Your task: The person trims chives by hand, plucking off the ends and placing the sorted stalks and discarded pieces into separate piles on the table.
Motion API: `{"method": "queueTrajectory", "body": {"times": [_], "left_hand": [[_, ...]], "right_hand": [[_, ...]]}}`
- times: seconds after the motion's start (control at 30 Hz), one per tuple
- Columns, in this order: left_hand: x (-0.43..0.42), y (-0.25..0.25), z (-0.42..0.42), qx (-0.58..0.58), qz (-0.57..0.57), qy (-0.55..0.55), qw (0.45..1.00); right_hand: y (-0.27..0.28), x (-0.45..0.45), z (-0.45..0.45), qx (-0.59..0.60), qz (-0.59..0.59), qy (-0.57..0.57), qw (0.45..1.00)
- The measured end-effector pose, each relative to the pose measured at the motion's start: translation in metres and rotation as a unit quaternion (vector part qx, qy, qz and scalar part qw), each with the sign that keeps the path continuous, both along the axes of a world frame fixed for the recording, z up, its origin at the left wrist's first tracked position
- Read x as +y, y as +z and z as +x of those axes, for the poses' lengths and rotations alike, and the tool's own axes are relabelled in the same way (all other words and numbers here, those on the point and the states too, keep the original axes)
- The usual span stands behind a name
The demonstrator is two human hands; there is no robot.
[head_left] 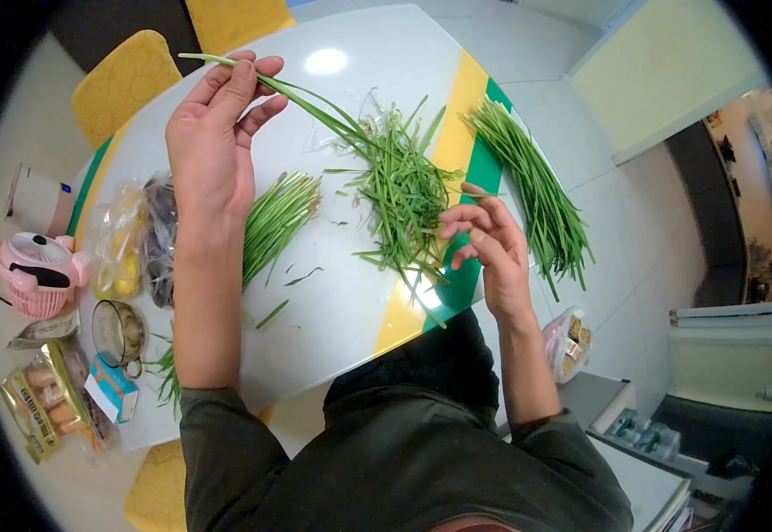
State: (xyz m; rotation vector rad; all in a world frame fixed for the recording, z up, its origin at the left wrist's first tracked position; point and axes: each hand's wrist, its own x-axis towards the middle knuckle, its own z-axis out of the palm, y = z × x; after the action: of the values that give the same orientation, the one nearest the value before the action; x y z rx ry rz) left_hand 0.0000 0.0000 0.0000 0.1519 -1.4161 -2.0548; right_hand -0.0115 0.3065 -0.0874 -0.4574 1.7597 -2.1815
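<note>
My left hand [226, 111] is raised over the far left of the table, pinching a few long garlic chives [315, 111] near their pale ends. Their green leaves trail down right to a loose heap of chive trimmings [399, 182]. My right hand [491, 244] is at the heap's right edge with its fingers apart and loosely bent. A thin bit of leaf [482, 192] shows at its upper fingertip; whether it is gripped is unclear. A neat bundle of chives [532, 191] lies to the right. Another bunch of chives [280, 217] is partly hidden behind my left forearm.
The white table [333, 301] has a yellow and green stripe. At the left stand a pink fan [38, 273], a glass mug [120, 332], a blue-white box [111, 388], a bread package [49, 403] and bagged produce [122, 244]. Yellow chairs [129, 84] are beyond.
</note>
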Motion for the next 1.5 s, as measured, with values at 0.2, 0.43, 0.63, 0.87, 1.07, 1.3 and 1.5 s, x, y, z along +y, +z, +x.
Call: {"method": "queueTrajectory", "body": {"times": [0.2,0.43,0.63,0.87,1.07,1.3,1.5], "left_hand": [[0.001,0.002,-0.001,-0.002,-0.003,0.003,1.000],[0.000,0.000,-0.001,-0.001,-0.002,0.007,1.000],[-0.001,0.001,-0.001,0.003,0.000,0.016,1.000],[-0.002,-0.001,0.000,0.018,-0.013,-0.015,1.000],[0.001,-0.003,0.001,0.028,-0.004,-0.022,0.999],[-0.018,0.007,0.005,0.036,0.014,0.001,0.999],[-0.013,0.004,0.004,0.031,0.030,-0.117,0.992]], "right_hand": [[0.001,-0.001,0.001,-0.040,-0.052,-0.027,0.998],[-0.008,0.005,0.001,-0.028,0.001,-0.049,0.998],[-0.016,0.006,0.005,0.018,0.082,-0.044,0.996],[-0.022,0.003,0.009,0.060,0.157,-0.054,0.984],[-0.032,-0.001,0.008,0.090,0.186,-0.065,0.976],[-0.023,-0.002,0.004,0.120,0.154,-0.045,0.980],[0.004,-0.010,-0.018,0.157,0.089,-0.008,0.983]]}}
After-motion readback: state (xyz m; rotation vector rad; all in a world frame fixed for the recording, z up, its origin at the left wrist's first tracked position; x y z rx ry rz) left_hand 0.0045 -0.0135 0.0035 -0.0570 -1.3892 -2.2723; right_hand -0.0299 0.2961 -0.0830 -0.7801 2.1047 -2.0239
